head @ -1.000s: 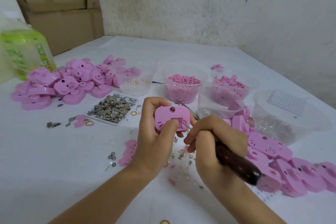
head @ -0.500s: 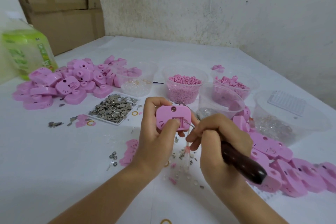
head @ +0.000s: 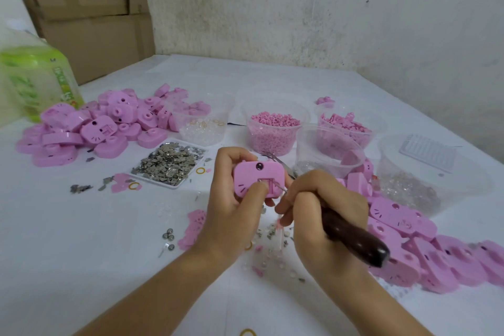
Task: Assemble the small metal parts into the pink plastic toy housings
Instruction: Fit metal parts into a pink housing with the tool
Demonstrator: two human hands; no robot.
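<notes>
Hardly anything has moved since a second ago: both hands stay above the middle of the white table (head: pixel 68 240), the tool tip still at the slot. The table's far edge meets the stained wall, and open white cover stretches at the near left. Two piles of pink housings flank the work, one far left (head: pixel 81 128) and one crowding the right side (head: pixel 409 240). Five clear tubs (head: pixel 272 128) stand in a cluster behind the hands, and one tray (head: pixel 174 185) holds the metal parts (head: pixel 169 163).

The left hand (head: pixel 231 213) curls round one housing (head: pixel 259 174), thumb pressing its face. It is a pink rounded rectangle with a dark round hole near the top, a rectangular slot mid-face and short whisker slits. The right hand (head: pixel 321 213) grips a dark-handled tool (head: pixel 354 237) like a pen.
</notes>
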